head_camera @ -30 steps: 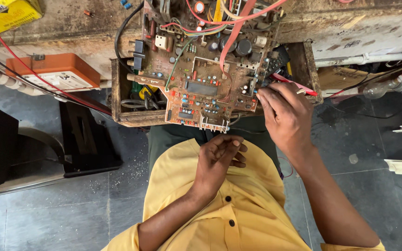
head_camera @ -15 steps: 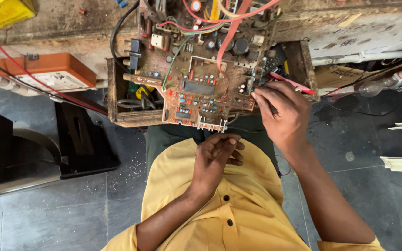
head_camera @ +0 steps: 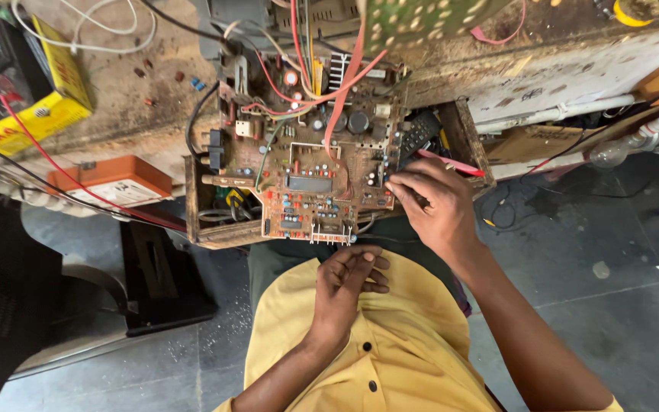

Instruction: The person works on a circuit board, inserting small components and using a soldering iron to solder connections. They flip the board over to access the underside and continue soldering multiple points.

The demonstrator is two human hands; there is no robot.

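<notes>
Since a second ago the right hand (head_camera: 432,206) has slid a little inward along the circuit board (head_camera: 306,179), from its right edge onto the board's lower right corner, and the view has drawn closer; the left hand (head_camera: 348,286) has stayed in the lap.

Seen from above, a person in a yellow shirt (head_camera: 390,343) sits facing a worn table (head_camera: 131,99). The brown circuit board, crowded with small parts, lies on an open wooden drawer (head_camera: 207,229) that juts from the table's front edge, just above the person's knees.

The right hand rests on the board's right side. Its fingers (head_camera: 406,187) are bent and bunched together over a thin red probe (head_camera: 451,162), which runs out to the right past the drawer's side. The tip of the probe is hidden under the fingers, so where it meets the board cannot be told.

The left hand lies against the shirt, just below the board's near edge and not touching it. Its fingers are loosely curled together and hold nothing.

Red wires (head_camera: 345,84) loop from the top of the board up toward more gear on the table. A yellow box (head_camera: 40,114) stands at the table's left, and an orange box (head_camera: 112,183) sits at the edge below it. A glass bulb (head_camera: 612,152) lies to the far right. The floor (head_camera: 596,244) is dark grey.
</notes>
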